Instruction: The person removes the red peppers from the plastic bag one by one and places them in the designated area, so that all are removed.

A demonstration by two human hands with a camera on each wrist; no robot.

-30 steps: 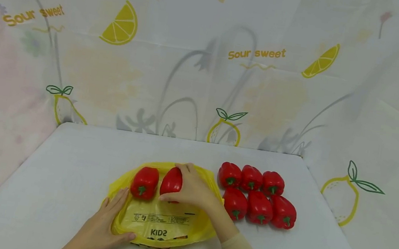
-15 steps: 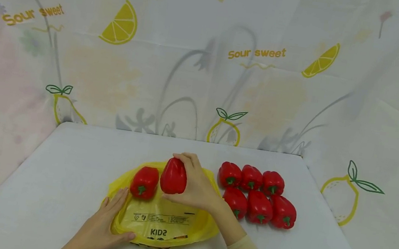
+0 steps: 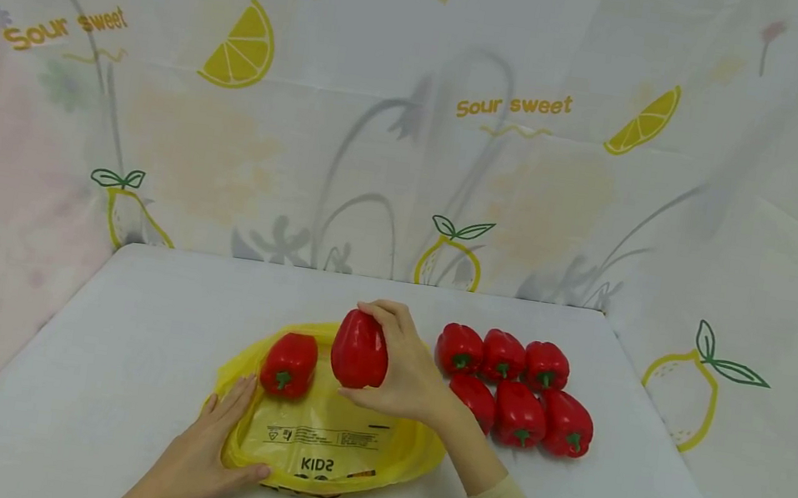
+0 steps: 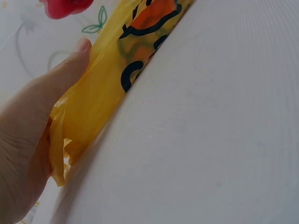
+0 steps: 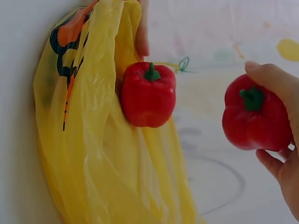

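A red bell pepper [image 3: 359, 351] is held by my right hand [image 3: 407, 372] above the yellow plastic bag [image 3: 310, 460]. In the right wrist view its green stem faces the camera, with my thumb and fingers on opposite sides of the held bell pepper [image 5: 254, 123]. Another bell pepper [image 3: 289, 361] lies in the left part of the bag. My left hand [image 3: 202, 446] rests against the bag's left and front rim, its fingers straight and its thumb spread along the edge. In the left wrist view the thumb lies against the bag [image 4: 93, 107].
On the right of the white table [image 3: 133, 315] stand two rows of red bell peppers [image 3: 519, 416], close together. My right forearm partly hides the nearest one. A printed curtain [image 3: 353, 134] hangs behind the table and along its sides.
My right hand has lifted the bell pepper up out of the bag, then moved slightly right with it. The pepper tilted as it rose. My left hand has stayed in place.
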